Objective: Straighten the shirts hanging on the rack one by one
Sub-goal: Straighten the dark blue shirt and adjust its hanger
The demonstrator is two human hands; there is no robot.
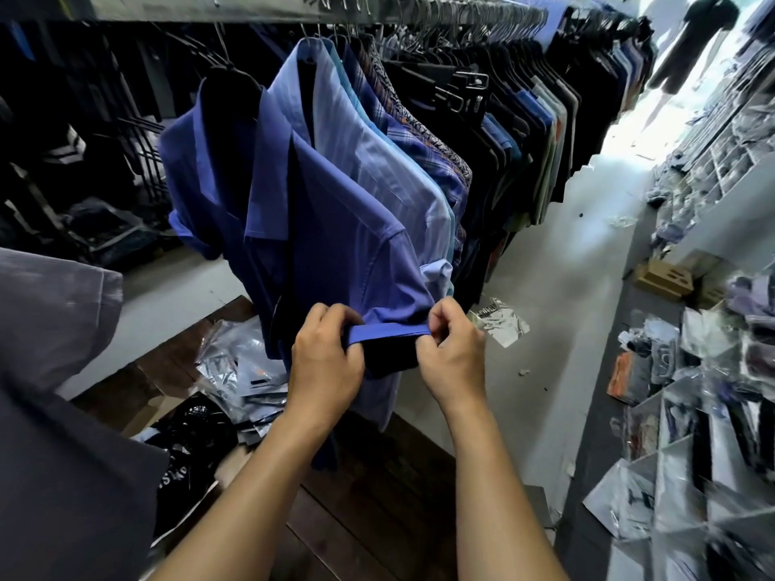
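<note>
**Two hands work on one sleeve hem**

At the far left, crumpled silver plastic bags (235, 371) lie on dark wooden boards (377, 517). Just to the right of them hangs the dark blue short-sleeved shirt (318, 211). It is the first garment on the long grey metal rack rail (251, 10), and its open collar is turned toward the camera.

The step in hand, as I judge it, is the straightening of the near sleeve of this shirt. The left hand (325, 366) pinches the left end of the folded sleeve hem (390, 330) between the thumb and the curled fingers. The right hand (453, 358) pinches the right end in the same way, so the hem lies stretched flat between them. Neither hand holds anything else.

The next move probably calls for an even fold along the whole hem and a gentle release, so that the sleeve drops without twisting. A hard pull could tip the hanger. After that the pale blue striped shirt (377, 161), which touches the dark blue one from behind, seems to be next.

The dark blue cloth looks thin and mostly smooth, but its far sleeve (188, 232) is bunched. Further right hangs a dense row of dark garments (524, 119), and at the right edge are grey shelf compartments (671, 475) with packed goods.
</note>
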